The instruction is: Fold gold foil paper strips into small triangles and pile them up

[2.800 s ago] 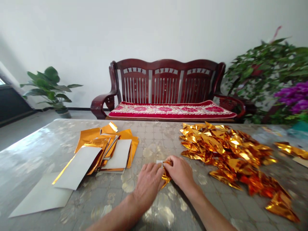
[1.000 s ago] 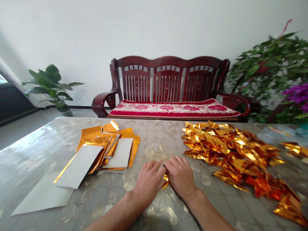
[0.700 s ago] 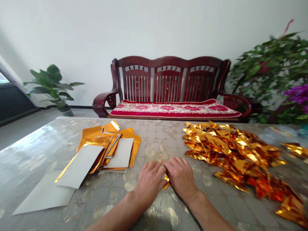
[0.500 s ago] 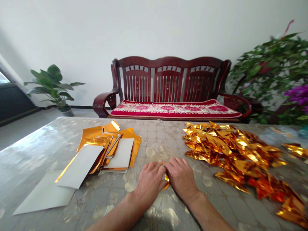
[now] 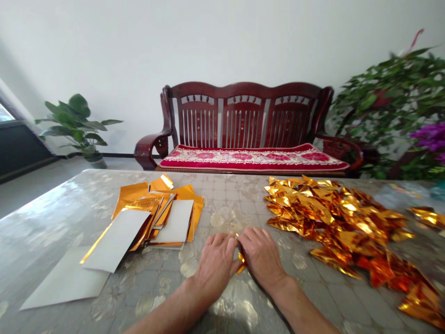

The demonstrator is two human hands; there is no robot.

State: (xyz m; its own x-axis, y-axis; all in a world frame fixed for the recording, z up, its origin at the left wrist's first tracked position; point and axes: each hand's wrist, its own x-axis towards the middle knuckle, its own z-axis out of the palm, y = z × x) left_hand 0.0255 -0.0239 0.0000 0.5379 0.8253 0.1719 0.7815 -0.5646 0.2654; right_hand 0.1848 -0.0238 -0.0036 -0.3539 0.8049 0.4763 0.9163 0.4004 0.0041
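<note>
Left hand (image 5: 213, 260) and right hand (image 5: 261, 254) meet, fingers curled, both gripping one gold foil piece (image 5: 241, 265), mostly covered, on counter (image 5: 222, 190); loose foil-paper sheets (image 5: 120, 239) left, folded foil heap (image 5: 333, 208) right.

Inscriptions, labels, brands, numbers and signs: none legible. Crumpled bag of clear, thin plastic (image 5: 399, 197), at the far right: small, faint coloured patches, too blurred to tell whether they are print.
</note>
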